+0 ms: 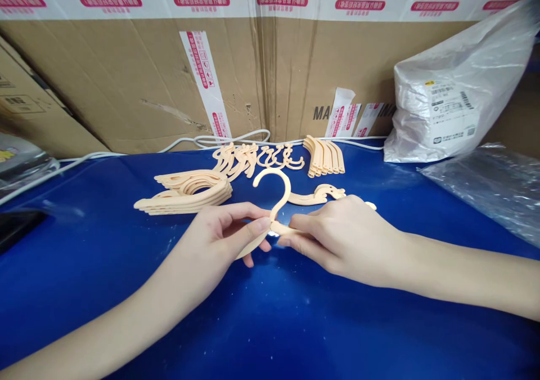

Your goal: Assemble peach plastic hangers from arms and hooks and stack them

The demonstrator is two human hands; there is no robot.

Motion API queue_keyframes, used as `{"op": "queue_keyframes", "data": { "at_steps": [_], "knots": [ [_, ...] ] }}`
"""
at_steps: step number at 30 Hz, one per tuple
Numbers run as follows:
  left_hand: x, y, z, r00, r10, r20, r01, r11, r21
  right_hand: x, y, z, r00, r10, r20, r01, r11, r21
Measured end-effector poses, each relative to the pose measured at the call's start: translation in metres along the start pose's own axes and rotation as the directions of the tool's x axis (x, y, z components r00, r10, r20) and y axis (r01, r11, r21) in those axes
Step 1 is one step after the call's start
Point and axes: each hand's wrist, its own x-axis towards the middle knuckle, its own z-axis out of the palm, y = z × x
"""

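A peach plastic hanger [276, 191] with its hook pointing up is held between both hands over the blue table [270, 312]. My left hand [223, 233] pinches its left arm, fingers closed around it. Gripping the right arm near the hook's base is my right hand [341, 236], also closed. Behind them lie a stack of hanger arms [185, 191], a row of loose hooks [261, 157], another bundle of arm pieces [324, 156] and one loose piece [316, 195].
Large cardboard boxes [147, 87] with red-and-white tape wall off the back. A white cable [126, 153] runs along their base. A plastic bag with a labelled package [447, 110] sits at right, clear film [498, 188] beside it. A dark object [17, 225] lies far left.
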Motion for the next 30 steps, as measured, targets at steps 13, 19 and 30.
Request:
{"op": "queue_keyframes", "data": {
  "at_steps": [13, 19, 30],
  "knots": [
    [-0.002, -0.006, -0.001, 0.974, 0.225, 0.031, -0.194, 0.752, 0.630, 0.013, 0.030, -0.005, 0.982, -0.074, -0.175, 0.067, 0.997, -0.045],
    [-0.004, -0.004, 0.001, 0.971, 0.228, 0.077, -0.221, 0.715, 0.664, 0.014, 0.036, -0.002, 0.979, -0.069, -0.191, 0.061, 0.997, -0.045],
    [-0.003, -0.007, 0.001, 0.927, 0.290, 0.237, -0.372, 0.650, 0.662, 0.012, 0.039, 0.003, 0.958, -0.136, -0.253, 0.147, 0.989, 0.027]
  ]
}}
